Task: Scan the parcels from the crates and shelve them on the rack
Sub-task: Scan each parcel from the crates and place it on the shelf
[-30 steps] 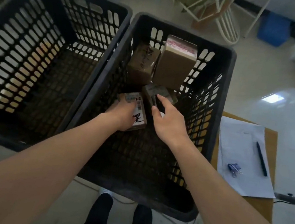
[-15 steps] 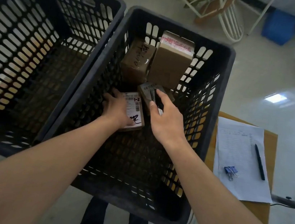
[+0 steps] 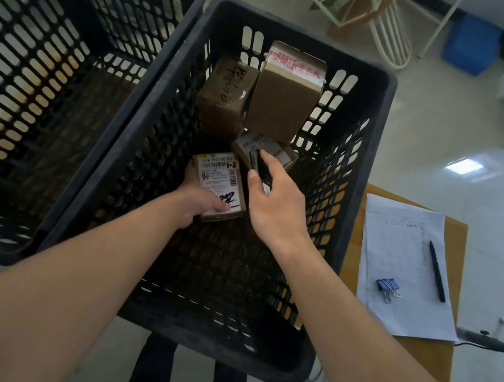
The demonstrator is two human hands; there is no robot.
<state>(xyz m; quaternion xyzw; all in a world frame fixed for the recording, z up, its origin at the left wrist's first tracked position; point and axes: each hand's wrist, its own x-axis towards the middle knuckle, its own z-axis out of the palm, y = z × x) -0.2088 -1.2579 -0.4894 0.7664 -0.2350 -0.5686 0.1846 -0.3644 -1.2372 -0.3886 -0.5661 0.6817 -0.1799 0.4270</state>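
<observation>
Inside the right black crate (image 3: 365, 161), my left hand (image 3: 199, 198) grips a small brown parcel (image 3: 220, 188) whose white label, marked "1-2", faces up. My right hand (image 3: 270, 200) holds a dark handheld scanner (image 3: 256, 162) just right of that parcel, its tip over a small flat parcel (image 3: 261, 147). Two taller cardboard parcels lean against the crate's far wall: one with handwriting (image 3: 225, 96) and a bigger one with red-printed tape (image 3: 284, 98).
An empty black crate (image 3: 47, 91) stands touching the first on its left. To the right, a wooden table (image 3: 424, 357) carries a paper sheet (image 3: 402, 263), a black pen (image 3: 437, 270) and a blue binder clip (image 3: 387, 287). White chair frames and a blue bin (image 3: 472, 43) stand on the floor beyond.
My left hand has taken hold of the labelled parcel and tilted it up so its label shows. My right hand with the scanner has stayed beside it.
</observation>
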